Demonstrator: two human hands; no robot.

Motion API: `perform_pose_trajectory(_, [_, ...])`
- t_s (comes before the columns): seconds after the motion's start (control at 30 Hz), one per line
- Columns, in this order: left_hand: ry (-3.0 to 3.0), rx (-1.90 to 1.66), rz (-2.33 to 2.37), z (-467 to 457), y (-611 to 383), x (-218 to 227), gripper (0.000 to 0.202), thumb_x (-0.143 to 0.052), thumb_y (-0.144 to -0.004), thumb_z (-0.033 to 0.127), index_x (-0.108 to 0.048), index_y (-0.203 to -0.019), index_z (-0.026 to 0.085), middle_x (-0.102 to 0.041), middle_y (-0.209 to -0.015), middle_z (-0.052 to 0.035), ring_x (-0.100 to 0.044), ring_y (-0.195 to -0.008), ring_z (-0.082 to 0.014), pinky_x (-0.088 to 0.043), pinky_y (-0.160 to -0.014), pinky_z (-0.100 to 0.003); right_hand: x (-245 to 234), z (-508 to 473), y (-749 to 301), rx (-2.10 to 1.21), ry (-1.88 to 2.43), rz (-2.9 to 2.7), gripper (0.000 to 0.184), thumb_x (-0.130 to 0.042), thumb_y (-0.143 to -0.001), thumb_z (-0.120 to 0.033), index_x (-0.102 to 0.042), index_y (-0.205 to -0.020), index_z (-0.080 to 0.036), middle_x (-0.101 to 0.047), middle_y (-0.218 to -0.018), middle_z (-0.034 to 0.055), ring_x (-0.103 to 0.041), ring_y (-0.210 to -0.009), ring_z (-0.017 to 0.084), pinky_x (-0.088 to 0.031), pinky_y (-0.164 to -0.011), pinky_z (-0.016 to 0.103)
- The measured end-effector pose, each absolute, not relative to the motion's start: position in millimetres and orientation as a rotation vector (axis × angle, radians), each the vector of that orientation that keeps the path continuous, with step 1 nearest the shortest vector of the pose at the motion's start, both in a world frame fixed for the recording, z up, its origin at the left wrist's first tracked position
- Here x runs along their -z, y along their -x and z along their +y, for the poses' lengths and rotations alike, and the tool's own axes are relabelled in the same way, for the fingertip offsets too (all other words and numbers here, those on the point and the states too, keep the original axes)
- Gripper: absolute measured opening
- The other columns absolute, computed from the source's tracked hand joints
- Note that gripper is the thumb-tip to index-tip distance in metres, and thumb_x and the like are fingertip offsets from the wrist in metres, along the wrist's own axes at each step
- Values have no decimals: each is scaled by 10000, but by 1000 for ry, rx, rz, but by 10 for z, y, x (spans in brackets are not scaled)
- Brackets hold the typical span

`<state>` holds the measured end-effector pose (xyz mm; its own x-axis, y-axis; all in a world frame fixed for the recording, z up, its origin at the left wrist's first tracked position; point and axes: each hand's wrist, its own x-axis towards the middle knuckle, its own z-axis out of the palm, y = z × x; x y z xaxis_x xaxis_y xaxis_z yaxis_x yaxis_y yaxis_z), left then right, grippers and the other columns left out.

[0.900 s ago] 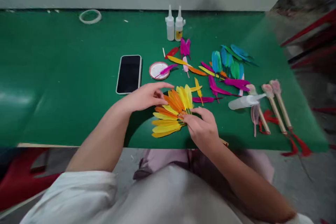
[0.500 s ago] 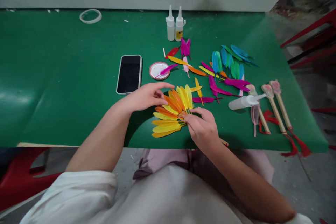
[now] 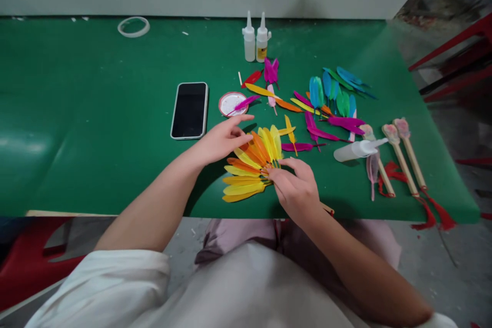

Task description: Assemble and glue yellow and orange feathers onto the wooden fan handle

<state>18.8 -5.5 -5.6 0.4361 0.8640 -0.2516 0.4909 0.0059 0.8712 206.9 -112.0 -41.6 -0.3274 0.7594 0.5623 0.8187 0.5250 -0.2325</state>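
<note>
A feather fan [image 3: 246, 184] of yellow and orange feathers spreads over the near edge of the green table, its quills meeting at the right. My right hand [image 3: 295, 184] pinches the fan where the quills gather; its handle is mostly hidden under that hand, with a wooden end [image 3: 327, 208] showing beyond. Over the upper left feathers is my left hand [image 3: 221, 142], thumb and index finger apart, its thumb at an orange feather's tip. I cannot tell whether it touches. Just above lies a small round lid [image 3: 227, 97] with a magenta feather [image 3: 246, 104] across it.
A phone [image 3: 189, 110] lies left of the lid. Two glue bottles [image 3: 255, 43] stand at the back; another bottle [image 3: 349, 151] lies at right beside several wooden handles [image 3: 407, 164] with red tassels. Loose coloured feathers [image 3: 330, 92] are scattered right of centre. A tape ring [image 3: 133, 34] lies back left.
My left hand has shifted slightly left, its index finger lifting off toward the lid and showing more of the orange feathers. My right hand keeps its pinch in place.
</note>
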Motion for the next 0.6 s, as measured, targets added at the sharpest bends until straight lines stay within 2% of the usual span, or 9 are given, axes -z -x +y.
perform_pose_trajectory(0.1, [-1603,-493,1213,-55,-244,80,524,-552,-781,242,-411,-1277,150,-542,-679,15,-554,-602,-106,-425,-559,-217,418,-1117,-2070,136,1269,-2142,149,-566,-786,-83,-639,-790,-213,-708,-816,-22,-575,-932,168,-408,-909,321])
perform_pose_trajectory(0.2, [-1628,-478,1190,-42,-238,106,492,-552,-771,204,-439,-1248,158,-528,-666,24,-561,-596,-104,-426,-551,-213,413,-1111,-2071,136,1263,-2128,147,-573,-779,-77,-639,-784,-207,-710,-808,-28,-578,-920,172,-414,-900,322])
perform_pose_trajectory(0.6, [-1704,-432,1111,-27,-114,142,434,-562,-770,206,-469,-1194,197,-549,-721,15,-580,-644,-112,-442,-582,-227,413,-1096,-2070,135,1261,-2097,152,-565,-784,-82,-654,-785,-205,-711,-770,-22,-587,-875,166,-433,-873,316])
